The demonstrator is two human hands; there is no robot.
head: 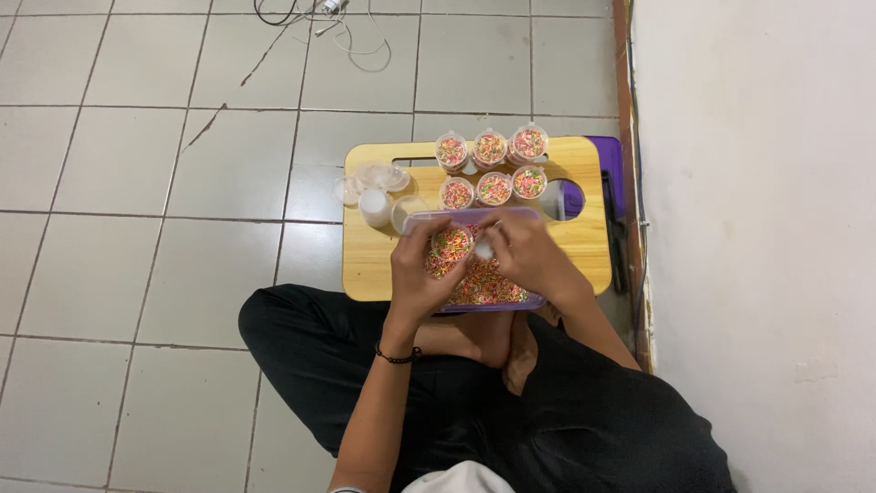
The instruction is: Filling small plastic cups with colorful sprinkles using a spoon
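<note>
Here, left hand (422,274) clamped on sprinkle cup (451,245); right hand (527,257) pinching small white spoon (484,249), near bench (584,246) front edge.

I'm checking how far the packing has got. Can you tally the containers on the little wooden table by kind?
Filled small cups of coloured sprinkles standing at the back: 6
Small cup of sprinkles held in the left hand: 1
Large clear tub of sprinkles: 1
Stack of empty white cups: 1
Loose clear lids: too overlapped to count
Total: 9, lids left out
</note>
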